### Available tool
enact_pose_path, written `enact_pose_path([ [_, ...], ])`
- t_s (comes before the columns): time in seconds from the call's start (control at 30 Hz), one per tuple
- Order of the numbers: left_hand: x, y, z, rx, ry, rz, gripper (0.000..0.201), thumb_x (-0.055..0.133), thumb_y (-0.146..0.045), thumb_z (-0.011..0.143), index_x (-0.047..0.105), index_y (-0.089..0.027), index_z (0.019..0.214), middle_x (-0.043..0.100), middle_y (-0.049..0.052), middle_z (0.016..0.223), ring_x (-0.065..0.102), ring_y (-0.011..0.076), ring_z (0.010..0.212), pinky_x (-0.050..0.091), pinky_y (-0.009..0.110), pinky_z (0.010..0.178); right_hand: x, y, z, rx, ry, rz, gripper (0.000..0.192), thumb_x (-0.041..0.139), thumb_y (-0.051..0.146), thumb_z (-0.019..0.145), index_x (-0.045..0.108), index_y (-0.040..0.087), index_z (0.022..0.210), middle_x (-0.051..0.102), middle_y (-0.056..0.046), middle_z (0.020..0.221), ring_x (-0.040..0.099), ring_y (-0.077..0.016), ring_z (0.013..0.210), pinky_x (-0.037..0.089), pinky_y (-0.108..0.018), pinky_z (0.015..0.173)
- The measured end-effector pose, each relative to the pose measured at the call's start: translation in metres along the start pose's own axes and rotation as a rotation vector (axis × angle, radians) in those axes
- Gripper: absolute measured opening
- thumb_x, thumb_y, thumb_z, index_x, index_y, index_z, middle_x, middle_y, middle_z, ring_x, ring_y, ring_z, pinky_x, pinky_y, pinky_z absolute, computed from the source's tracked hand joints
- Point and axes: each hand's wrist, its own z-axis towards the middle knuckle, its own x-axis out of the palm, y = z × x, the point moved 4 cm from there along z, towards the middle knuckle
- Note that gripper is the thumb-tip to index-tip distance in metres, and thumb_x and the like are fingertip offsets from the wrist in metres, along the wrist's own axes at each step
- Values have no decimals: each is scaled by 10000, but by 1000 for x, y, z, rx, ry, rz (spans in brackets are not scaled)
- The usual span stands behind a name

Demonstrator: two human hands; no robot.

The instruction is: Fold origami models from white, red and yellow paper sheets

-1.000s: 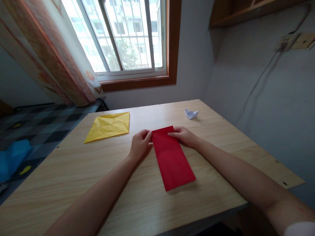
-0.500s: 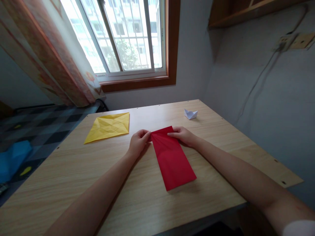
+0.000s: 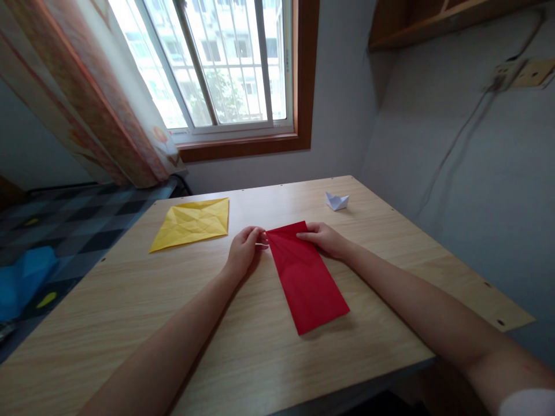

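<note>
A red sheet of paper (image 3: 310,283), folded into a long rectangle, is held slightly tilted over the table, with creases fanning from its far left corner. My left hand (image 3: 246,245) is at that corner, thumb and index finger pinched together at its edge and the other fingers loosely curled. My right hand (image 3: 323,238) grips the far right edge, thumb on top and the other fingers hidden beneath the paper.
A creased yellow sheet of paper (image 3: 195,222) lies at the back left of the wooden table (image 3: 182,300). A small white paper boat (image 3: 337,201) stands at the back right. Something blue (image 3: 30,271) rests on the checked cloth left of the table.
The near end of the red paper has swung slightly to the right. My left thumb has drawn back a little to the corner's edge, while my right hand keeps its grip.
</note>
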Motion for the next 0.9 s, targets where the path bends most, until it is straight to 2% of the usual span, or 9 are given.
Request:
enact_pose_path([
  [0.17,2,0,-1,-9,46,8,400,693,-552,740,625,-159,714,619,14,653,578,131,592,493,233,558,0,1,0,-9,-5,-3,397,816,362,696,758,156,1030,763,-89,1039,696,-241,948,507,-400,935],
  [0.3,5,0,-3,8,97,90,394,753,-550,696,638,-173,696,640,19,656,579,140,591,465,225,535,1,1,0,-12,1,-7,398,815,365,697,757,157,1031,764,-88,1035,695,-244,949,505,-406,938],
  [0.6,6,-3,-3,46,90,146,388,720,-548,720,626,-178,650,627,13,632,574,147,581,478,254,564,2,2,-1,-9,9,-17,406,816,386,691,758,159,1023,764,-84,1031,691,-251,964,506,-407,934],
  [0.77,4,0,-2,13,60,60,341,683,-503,761,615,-173,710,609,0,645,564,127,571,474,237,555,2,1,0,-7,1,3,399,820,370,689,758,162,1024,765,-84,1022,695,-244,946,506,-401,928],
  [0.9,3,-1,-2,3,52,16,390,684,-549,753,587,-174,705,582,-15,624,551,117,556,475,232,544,2,2,-1,-10,5,-10,398,813,364,701,757,153,1033,764,-91,1028,694,-239,947,503,-390,930],
])
